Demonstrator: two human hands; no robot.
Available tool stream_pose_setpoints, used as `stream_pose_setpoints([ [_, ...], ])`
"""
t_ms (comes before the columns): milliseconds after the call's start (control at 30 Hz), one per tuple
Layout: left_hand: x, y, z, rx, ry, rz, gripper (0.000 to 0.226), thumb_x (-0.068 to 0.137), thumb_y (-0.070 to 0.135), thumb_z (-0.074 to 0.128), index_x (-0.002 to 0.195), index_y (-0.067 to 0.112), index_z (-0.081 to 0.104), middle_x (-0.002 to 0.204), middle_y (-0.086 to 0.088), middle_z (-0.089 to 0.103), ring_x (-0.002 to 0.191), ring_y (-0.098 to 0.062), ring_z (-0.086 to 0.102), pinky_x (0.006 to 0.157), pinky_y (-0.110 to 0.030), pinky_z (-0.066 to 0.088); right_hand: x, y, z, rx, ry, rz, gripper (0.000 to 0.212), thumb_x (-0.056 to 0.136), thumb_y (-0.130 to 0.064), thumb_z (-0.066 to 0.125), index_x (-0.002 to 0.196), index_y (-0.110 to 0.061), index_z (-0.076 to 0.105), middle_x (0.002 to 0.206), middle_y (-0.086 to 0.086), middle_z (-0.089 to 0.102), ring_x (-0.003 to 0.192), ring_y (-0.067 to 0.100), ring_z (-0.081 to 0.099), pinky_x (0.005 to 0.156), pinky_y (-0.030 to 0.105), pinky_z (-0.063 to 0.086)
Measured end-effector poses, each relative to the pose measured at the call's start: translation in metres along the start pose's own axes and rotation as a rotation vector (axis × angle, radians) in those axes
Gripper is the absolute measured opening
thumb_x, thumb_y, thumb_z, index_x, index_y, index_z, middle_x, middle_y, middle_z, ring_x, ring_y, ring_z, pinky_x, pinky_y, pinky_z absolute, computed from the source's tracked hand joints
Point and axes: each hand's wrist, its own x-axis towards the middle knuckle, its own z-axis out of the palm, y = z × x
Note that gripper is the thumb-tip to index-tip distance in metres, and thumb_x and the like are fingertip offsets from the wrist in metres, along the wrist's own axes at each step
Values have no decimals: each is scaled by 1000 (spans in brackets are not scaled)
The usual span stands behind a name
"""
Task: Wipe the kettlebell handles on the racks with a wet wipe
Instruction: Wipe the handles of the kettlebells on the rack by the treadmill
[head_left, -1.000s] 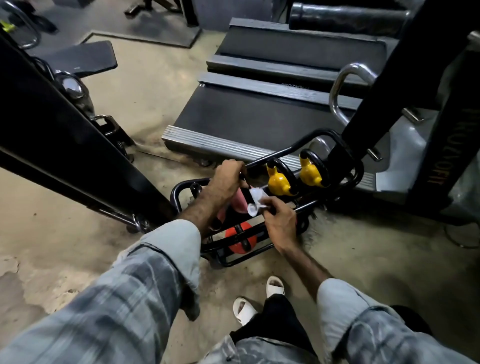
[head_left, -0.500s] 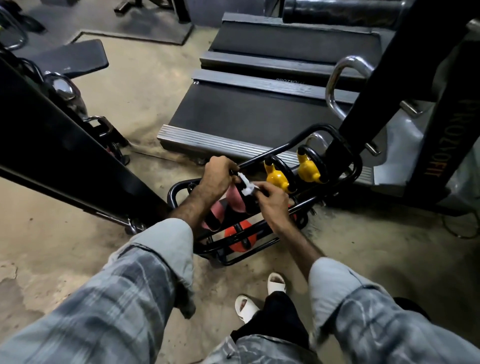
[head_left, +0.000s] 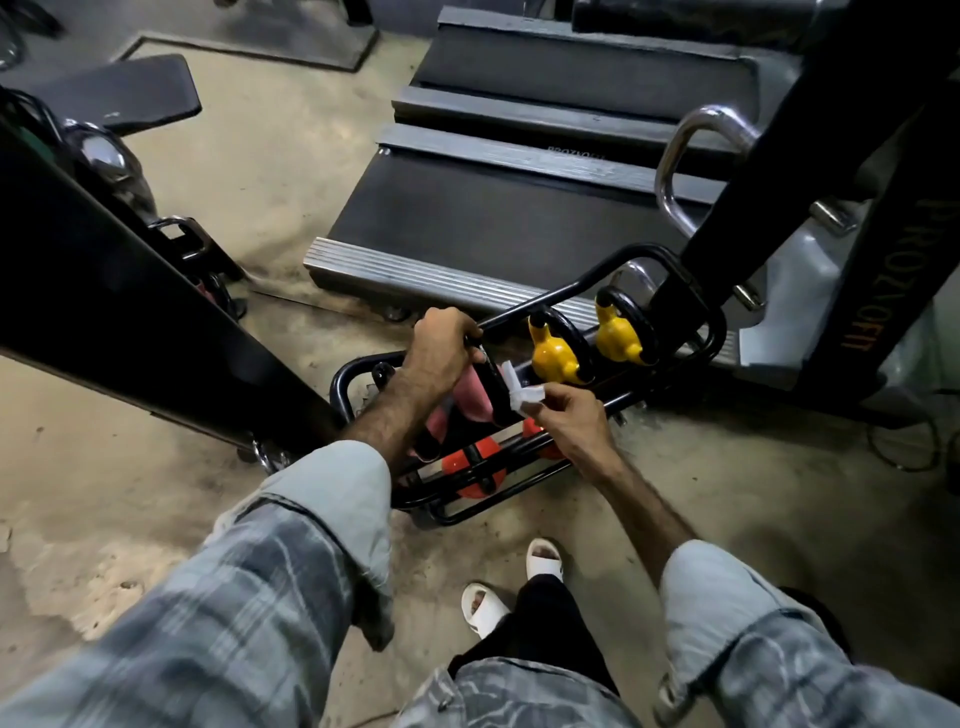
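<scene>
Crouching over a low black kettlebell rack (head_left: 524, 475) on a stained concrete floor (head_left: 130, 457), a person in a grey plaid shirt works at close range, white sandals (head_left: 543, 558) showing at the bottom of the head view. The right hand (head_left: 569, 418) pinches a white wet wipe (head_left: 519, 389), fingers (head_left: 550, 397) pressed together on it, the cloth laid against the black handle (head_left: 491, 384) of a pink kettlebell (head_left: 475, 397) at the left end of the rack's upper tier. The left hand (head_left: 441, 348) sits just beyond, fingers curled tight around the top of that handle where it meets the rack's upper rail. Orange kettlebells (head_left: 475, 470) lie on the lower tier, beneath the hands. Farther along the upper tier, to the right, two yellow kettlebells (head_left: 553, 356) with black handles stand side by side, untouched by either hand. Behind the rack stretches the dark deck of a treadmill (head_left: 493, 218), its ribbed metal end plate facing the rack, with a black upright and a chrome handle rising at right and a black machine frame (head_left: 119, 291) slanting across the left.
</scene>
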Motion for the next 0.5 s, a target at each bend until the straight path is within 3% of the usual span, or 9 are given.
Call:
stream_pose_setpoints([
  [100,2,0,2,12,-9,6,28,77,2,66,103,12,72,85,-5,75,91,-15,69,86,-24,50,5,-3,0,-170,8,-42,11,84,-32,70,87,-23,74,75,-6,72,71,3,62,65,28,50],
  [167,4,0,1,40,-19,19,29,75,6,71,102,14,73,92,-6,75,92,-19,68,87,-27,52,17,-13,4,-186,-42,-101,13,87,-24,64,95,-20,73,83,-4,73,80,8,67,68,30,53],
  [233,6,0,1,65,-18,36,28,73,9,74,100,16,74,96,-5,75,90,-20,69,84,-27,53,23,-25,5,-232,-115,-162,24,91,-12,58,110,-20,70,99,-1,72,85,8,66,66,17,53],
  [333,6,-1,0,57,-14,32,25,73,7,72,97,15,75,90,-4,75,84,-15,70,78,-22,52,13,-27,2,-315,-190,-175,40,93,-8,52,130,-20,61,97,-1,66,67,-2,56,51,6,41],
  [433,6,-2,0,23,-17,11,24,76,1,67,95,14,74,82,-3,76,77,-9,70,79,-22,54,2,-7,-3,-194,-240,-60,51,82,-21,49,131,-25,61,97,-2,68,72,3,61,64,20,47],
  [500,5,-1,1,15,-15,10,24,76,0,67,96,12,74,83,-4,76,78,-9,70,81,-23,55,0,4,-3,-109,-226,-56,42,87,-27,50,127,-28,64,103,-4,72,82,10,69,77,34,55],
])
